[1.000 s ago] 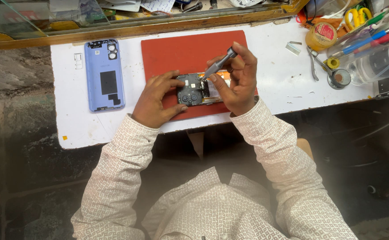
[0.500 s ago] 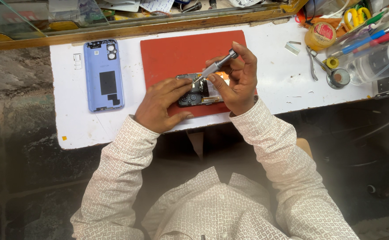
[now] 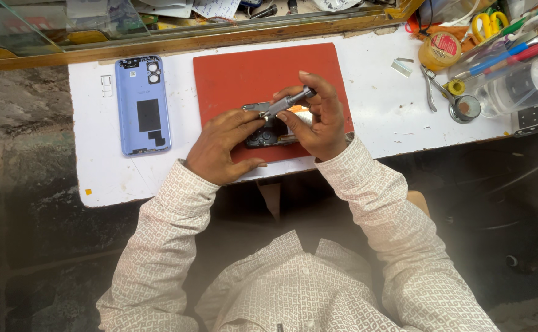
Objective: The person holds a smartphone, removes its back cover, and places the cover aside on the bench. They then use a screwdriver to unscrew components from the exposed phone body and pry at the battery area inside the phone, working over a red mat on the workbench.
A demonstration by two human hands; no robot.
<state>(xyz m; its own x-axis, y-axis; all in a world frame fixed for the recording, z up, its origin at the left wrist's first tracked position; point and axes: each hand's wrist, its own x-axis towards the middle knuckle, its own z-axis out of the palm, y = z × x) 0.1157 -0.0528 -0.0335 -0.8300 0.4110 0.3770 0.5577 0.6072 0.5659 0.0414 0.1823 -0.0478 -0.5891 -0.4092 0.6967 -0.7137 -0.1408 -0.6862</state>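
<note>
An opened phone body lies on a red work mat on the white table. My left hand presses its fingers on the phone's left part. My right hand grips a grey metal tool, a screwdriver or tweezers, angled down-left with its tip over the phone's upper edge. Much of the phone is hidden under both hands.
A blue phone back cover lies inside-up left of the mat, with a small white part beside it. Pliers, a tape roll, a small round tin, pens and a clear container crowd the right. A glass-topped wooden ledge runs along the back.
The tool has tilted lower and its tip has shifted left over the phone. My left fingers slid further onto the phone.
</note>
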